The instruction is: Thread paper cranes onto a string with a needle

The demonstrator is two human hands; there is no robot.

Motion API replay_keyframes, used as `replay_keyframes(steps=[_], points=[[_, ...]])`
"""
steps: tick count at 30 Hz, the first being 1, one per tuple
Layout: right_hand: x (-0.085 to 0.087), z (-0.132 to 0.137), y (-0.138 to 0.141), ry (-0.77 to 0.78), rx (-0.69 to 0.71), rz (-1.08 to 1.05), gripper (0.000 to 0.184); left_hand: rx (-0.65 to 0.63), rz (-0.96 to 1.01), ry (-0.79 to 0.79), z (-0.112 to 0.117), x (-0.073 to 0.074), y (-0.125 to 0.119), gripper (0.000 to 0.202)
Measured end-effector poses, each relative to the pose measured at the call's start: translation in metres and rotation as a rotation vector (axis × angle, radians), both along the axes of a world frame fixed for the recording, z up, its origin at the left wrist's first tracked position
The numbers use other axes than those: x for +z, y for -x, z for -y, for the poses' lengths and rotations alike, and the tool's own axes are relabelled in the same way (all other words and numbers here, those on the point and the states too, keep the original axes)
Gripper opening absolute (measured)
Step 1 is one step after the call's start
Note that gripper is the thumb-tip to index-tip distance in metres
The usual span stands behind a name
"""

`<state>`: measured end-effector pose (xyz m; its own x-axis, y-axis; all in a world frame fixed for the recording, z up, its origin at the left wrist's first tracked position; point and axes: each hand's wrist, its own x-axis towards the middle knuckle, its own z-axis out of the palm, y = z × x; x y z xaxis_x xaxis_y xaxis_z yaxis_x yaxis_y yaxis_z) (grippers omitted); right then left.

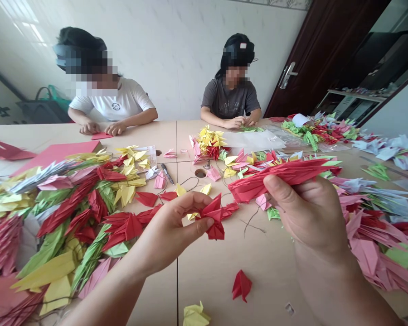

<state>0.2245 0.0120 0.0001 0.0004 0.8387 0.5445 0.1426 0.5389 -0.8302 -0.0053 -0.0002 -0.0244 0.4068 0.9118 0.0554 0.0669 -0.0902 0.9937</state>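
Observation:
My left hand (177, 231) pinches a red origami crane (215, 215) between thumb and fingers over the middle of the table. My right hand (309, 208) is closed round a thick bundle of flat-folded red origami cranes (275, 179), its thumb pressed on the near side. The bundle is held to the right of the single crane and a little higher, apart from it. On the table below lie a loose red folded paper piece (241, 285) and a yellow one (196, 314). Thin dark thread (253, 226) lies under the bundle.
Colourful folded-paper heaps cover the left side (98, 199) and right side (374, 226) of the table (207, 280). A pen (167, 173) lies near a round hole (200, 173). Across the table, two people (112, 99) work with paper; a fingertip shows at the right edge.

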Motion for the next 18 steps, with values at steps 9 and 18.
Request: replay_keyframes(steps=[9, 18], points=[[0.002, 0.001, 0.002, -0.050, -0.072, 0.111, 0.043, 0.070, -0.113, -0.088, 0.001, 0.004, 0.003, 0.006], [0.015, 0.007, 0.004, -0.042, 0.031, 0.265, 0.036, 0.082, -0.165, -0.105, 0.004, 0.008, 0.004, 0.011]])
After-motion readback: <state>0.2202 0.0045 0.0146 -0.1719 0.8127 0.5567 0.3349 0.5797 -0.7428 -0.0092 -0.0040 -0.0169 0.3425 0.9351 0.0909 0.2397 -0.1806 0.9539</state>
